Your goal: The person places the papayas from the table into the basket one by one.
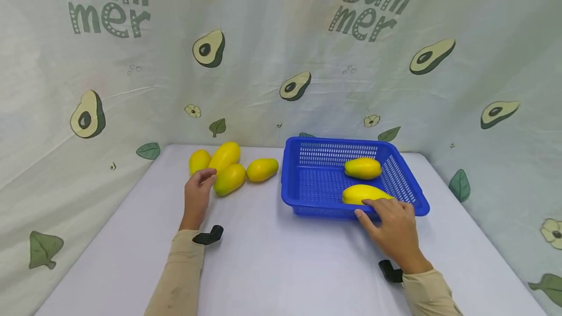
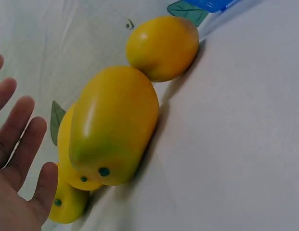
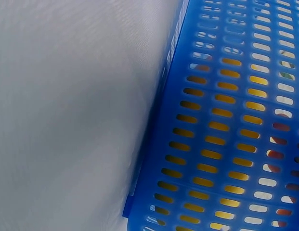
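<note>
My left hand (image 1: 199,194) is beside a group of yellow-green mangoes on the left of the table. In the left wrist view its fingers (image 2: 25,137) are spread and hold nothing. The nearest mango (image 1: 230,179) shows a green stem dot in that view. My right hand (image 1: 391,226) reaches over the front rim of a blue plastic basket (image 1: 287,179), above a mango (image 1: 362,193) lying along the front wall. Its fingers are loosely bent; whether they touch this mango is unclear. Another mango (image 1: 362,168) lies further back in the basket. The right wrist view shows mostly the basket's slotted wall (image 3: 212,139).
Beyond the nearest mango lie a long mango (image 1: 225,154) and a smaller mango (image 1: 199,161). One more mango (image 1: 262,169) sits between that group and the basket. A white cloth covers the table (image 1: 272,267). A curtain (image 1: 254,62) printed with avocados hangs behind.
</note>
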Demonstrator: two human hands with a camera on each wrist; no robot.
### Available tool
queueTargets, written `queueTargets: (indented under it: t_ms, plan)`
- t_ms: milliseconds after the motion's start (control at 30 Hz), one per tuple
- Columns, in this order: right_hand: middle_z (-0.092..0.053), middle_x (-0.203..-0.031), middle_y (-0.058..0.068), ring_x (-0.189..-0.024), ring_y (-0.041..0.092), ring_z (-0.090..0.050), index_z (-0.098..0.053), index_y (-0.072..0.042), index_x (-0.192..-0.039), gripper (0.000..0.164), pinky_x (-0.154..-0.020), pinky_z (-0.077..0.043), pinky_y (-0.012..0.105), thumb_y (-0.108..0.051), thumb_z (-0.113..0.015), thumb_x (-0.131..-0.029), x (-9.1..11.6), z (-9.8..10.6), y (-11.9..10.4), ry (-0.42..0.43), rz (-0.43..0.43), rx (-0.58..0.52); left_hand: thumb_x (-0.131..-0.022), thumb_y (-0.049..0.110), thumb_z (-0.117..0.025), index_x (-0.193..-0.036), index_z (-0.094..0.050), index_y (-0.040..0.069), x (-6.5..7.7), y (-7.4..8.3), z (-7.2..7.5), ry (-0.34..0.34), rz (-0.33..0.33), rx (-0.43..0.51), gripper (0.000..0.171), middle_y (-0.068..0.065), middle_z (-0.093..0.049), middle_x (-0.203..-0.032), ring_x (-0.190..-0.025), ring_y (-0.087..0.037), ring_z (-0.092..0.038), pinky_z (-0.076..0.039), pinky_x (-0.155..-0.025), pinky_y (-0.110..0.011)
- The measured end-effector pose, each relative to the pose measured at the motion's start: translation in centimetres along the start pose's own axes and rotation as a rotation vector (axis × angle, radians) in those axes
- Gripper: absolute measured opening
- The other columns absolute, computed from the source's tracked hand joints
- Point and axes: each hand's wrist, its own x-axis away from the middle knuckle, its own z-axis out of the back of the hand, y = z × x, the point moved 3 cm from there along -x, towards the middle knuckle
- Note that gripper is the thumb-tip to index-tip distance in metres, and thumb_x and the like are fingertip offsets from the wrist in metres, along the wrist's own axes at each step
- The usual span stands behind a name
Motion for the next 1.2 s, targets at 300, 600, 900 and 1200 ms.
queueTargets:
  t_ms: [300, 600, 900, 1200]
  plan:
    - [-0.071, -0.095, 0.011, -0.095, 0.035, -0.061, -0.073, -0.007, -0.106, 0.038, -0.085, -0.035, 0.054, -0.037, -0.076, -0.083, 0.0, -0.2, 0.0, 0.013, 0.017, 0.003, -0.100, 0.024, -0.061, -0.136, -0.055, 0.004, -0.2, -1.7, 0.0, -0.102, 0.079, -0.074, 0.042, -0.012, -0.054, -0.140, -0.134, -0.027, -0.043, -0.036, -0.112, -0.047]
    - [-0.071, -0.096, 0.011, -0.095, 0.035, -0.062, -0.073, -0.007, -0.106, 0.037, -0.085, -0.035, 0.054, -0.037, -0.075, -0.084, 0.0, 0.0, -0.3, 0.007, 0.006, 0.000, -0.099, 0.029, -0.064, -0.139, -0.053, 0.006, -0.2, -2.5, 0.4, -0.178, 0.113, -0.134, 0.048, -0.012, -0.051, -0.144, -0.137, -0.030, -0.041, -0.034, -0.113, -0.050]
    - [-0.071, -0.098, 0.012, -0.097, 0.035, -0.062, -0.073, -0.006, -0.107, 0.038, -0.085, -0.036, 0.055, -0.038, -0.074, -0.086, -0.3, -0.3, -0.3, 0.004, 0.011, 0.003, -0.097, 0.028, -0.067, -0.145, -0.047, 0.006, -0.3, -2.9, 0.6, -0.226, 0.084, -0.173, 0.056, -0.012, -0.044, -0.149, -0.139, -0.031, -0.039, -0.036, -0.112, -0.049]
    - [-0.071, -0.096, 0.011, -0.095, 0.033, -0.061, -0.073, -0.007, -0.106, 0.038, -0.085, -0.036, 0.055, -0.038, -0.075, -0.084, 0.1, 0.0, -0.2, 0.002, -0.001, 0.018, -0.095, 0.017, -0.068, -0.144, -0.048, 0.005, -0.3, -3.5, -0.4, -0.233, 0.072, -0.226, 0.054, -0.015, -0.040, -0.148, -0.135, -0.033, -0.041, -0.039, -0.110, -0.047]
